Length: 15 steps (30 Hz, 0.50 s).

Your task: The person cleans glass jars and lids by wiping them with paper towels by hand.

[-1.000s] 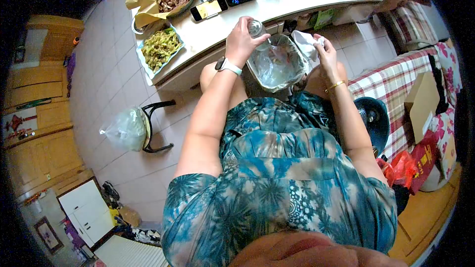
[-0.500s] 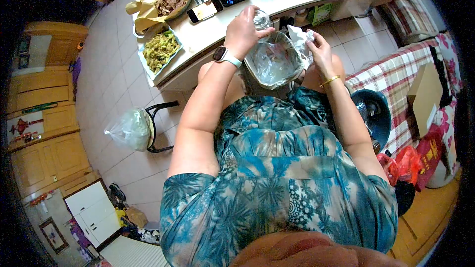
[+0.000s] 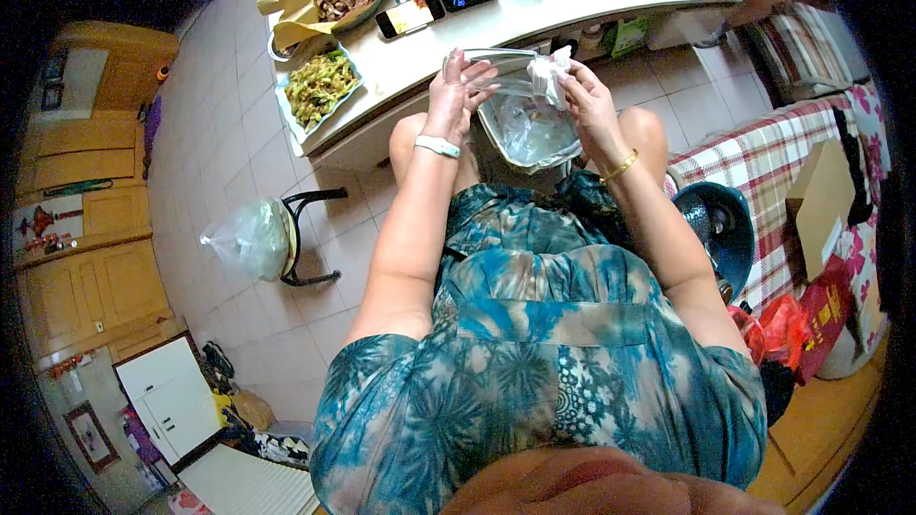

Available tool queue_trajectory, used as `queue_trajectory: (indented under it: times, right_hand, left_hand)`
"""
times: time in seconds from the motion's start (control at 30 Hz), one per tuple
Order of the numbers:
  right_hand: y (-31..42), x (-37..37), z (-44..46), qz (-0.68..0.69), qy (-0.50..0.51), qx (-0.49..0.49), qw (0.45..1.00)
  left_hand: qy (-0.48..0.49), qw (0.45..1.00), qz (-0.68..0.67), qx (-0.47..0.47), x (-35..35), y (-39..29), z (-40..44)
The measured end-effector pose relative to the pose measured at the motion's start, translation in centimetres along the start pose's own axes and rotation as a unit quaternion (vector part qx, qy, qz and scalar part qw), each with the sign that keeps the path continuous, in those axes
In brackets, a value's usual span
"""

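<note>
My left hand (image 3: 452, 95) holds the clear glass (image 3: 513, 72), with my fingers bent around one end. My right hand (image 3: 593, 107) pinches a white tissue (image 3: 550, 76) between thumb and fingers. The glass is up in the air, over the far side of the bin (image 3: 530, 170) at my knees. A second ago its round end was turned up to me and the tissue was apart from it, off to the right. Now the glass lies on its side, and the tissue is up against its right end. I cannot tell if any tissue is inside. My left wrist has turned too: I see the band (image 3: 437, 145), but the watch face is hidden.
</note>
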State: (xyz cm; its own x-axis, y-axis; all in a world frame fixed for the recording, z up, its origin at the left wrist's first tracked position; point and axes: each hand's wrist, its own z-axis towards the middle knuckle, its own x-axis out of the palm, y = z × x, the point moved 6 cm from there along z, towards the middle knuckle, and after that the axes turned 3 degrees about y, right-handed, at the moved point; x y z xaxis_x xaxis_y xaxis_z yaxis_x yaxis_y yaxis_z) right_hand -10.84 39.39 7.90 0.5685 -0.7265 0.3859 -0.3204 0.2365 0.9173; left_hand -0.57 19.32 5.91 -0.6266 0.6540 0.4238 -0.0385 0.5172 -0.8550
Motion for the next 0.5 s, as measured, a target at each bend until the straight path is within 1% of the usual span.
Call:
queue_trajectory:
  times: [0.03,0.07,0.1,0.2,0.27,0.3,0.37,0.43,0.47,0.5]
  right_hand:
    - [0.6,0.4,-0.4,0.005,-0.004,0.006,1.000]
    - [1.4,1.1,-0.9,-0.032,0.020,0.003,0.999]
    - [1.4,1.2,-1.2,-0.033,0.021,0.004,0.999]
    - [1.2,0.1,-1.6,-0.069,0.036,0.024,0.997]
    - [0.1,-0.3,-1.9,-0.052,0.112,0.061,0.990]
    - [0.5,0.0,-2.2,-0.053,0.113,0.063,0.990]
    - [1.4,1.4,-3.2,-0.012,0.161,0.150,0.975]
    - [1.8,1.5,-3.7,-0.033,0.140,0.200,0.969]
    - [2.1,1.9,-4.3,0.087,0.134,0.212,0.964]
    - [2.2,2.3,-4.6,0.205,0.125,0.221,0.945]
  left_hand:
    - [0.010,1.000,-0.007,-0.007,0.0,0.0,-0.2]
    - [0.020,1.000,-0.014,-0.014,-0.1,0.0,-0.4]
    - [0.019,1.000,-0.015,-0.014,-0.2,0.1,-0.6]
    - [0.030,0.999,-0.010,0.004,0.3,-0.2,-0.9]
    - [0.025,0.999,-0.011,0.025,0.5,-0.6,-1.3]
    - [0.024,0.999,-0.013,0.024,0.3,-0.5,-1.4]
    - [0.058,0.998,-0.025,0.020,0.6,-0.2,-1.7]
    - [0.077,0.996,-0.035,0.021,0.9,0.1,-2.1]
    - [0.094,0.994,-0.046,0.022,1.2,0.3,-2.3]
    - [0.094,0.994,-0.047,0.023,1.2,0.6,-2.4]
